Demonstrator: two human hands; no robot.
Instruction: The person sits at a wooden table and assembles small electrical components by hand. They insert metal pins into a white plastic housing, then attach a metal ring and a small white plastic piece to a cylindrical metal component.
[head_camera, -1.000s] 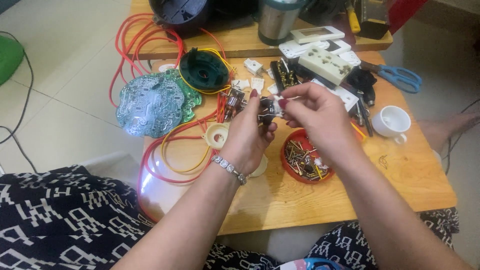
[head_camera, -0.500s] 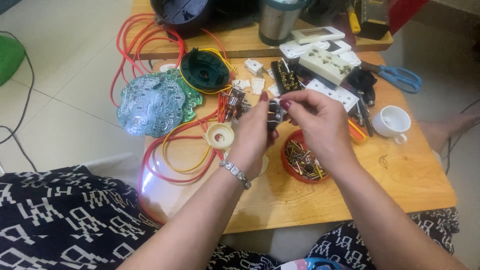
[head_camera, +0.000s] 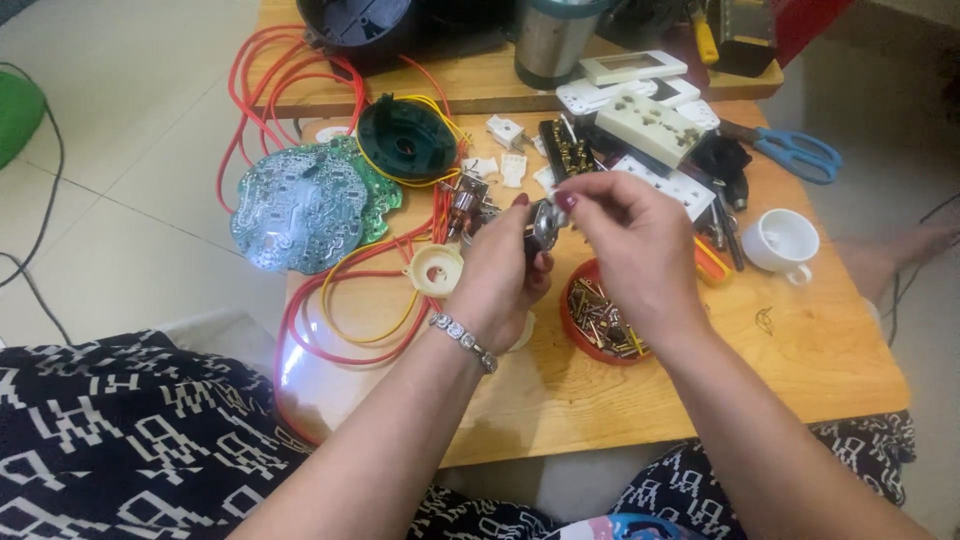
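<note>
1. Holding a small metal part between them, the left hand and the right hand meet above the middle of the wooden table, just far of the red dish of screws.
2. The left hand's fingers are curled shut on the lower side of the part, and a beaded bracelet circles that wrist.
3. The right hand's thumb and forefinger are pinched together on the upper end of the same part; its other fingers are bent loosely above it.
4. Compared with half a second ago and a second ago, both hands have stayed clamped on the part at about the same spot over the table; the hold has barely shifted, and the part now catches the light between the fingertips.
5. To the left of the hands lie a round cream plastic ring, loops of red wire and a green circuit board, all where they lay before.
6. Far of the hands sit a dark round housing and a white socket strip.
7. To the right stand a white cup and, farther off, blue scissors.
</note>
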